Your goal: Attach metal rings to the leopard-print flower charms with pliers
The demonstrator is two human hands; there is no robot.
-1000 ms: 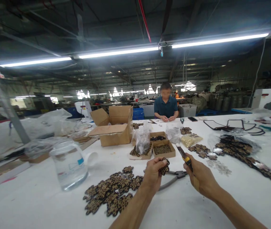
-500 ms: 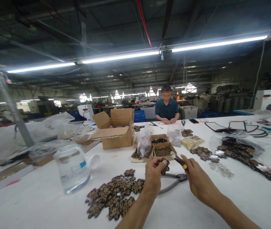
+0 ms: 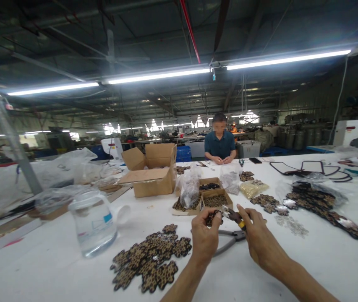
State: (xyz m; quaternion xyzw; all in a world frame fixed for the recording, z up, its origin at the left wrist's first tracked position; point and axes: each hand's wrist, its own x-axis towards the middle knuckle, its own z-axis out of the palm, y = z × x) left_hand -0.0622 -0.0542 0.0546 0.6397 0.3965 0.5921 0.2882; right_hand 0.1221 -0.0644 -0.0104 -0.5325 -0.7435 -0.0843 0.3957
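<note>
Leopard-print patch (image 3: 210,219), held above the counter (image 3: 71,281) in front of the cardboard tray of small brass-coloured pieces (image 3: 215,201). The left hand (image 3: 204,235) pinches it between thumb and fingers; the right hand (image 3: 257,230) is curled around yellow-banded pliers (image 3: 236,218), whose tip meets or lies just beside the patch's edge. A pale, bright spot shows at this tip; whether it is bare metal or a small fitting cannot be told. Left of the hands lies a pile of similar patches (image 3: 149,258); beneath and between them rest grey-handled pliers (image 3: 238,235), in neither grasp. The step in hand is judged to be bringing the tool to bear on the patch's rim. The next move would call for a steady left pinch, fingertips kept out of the bite, and the tip squared to the edge before any squeeze.
</note>
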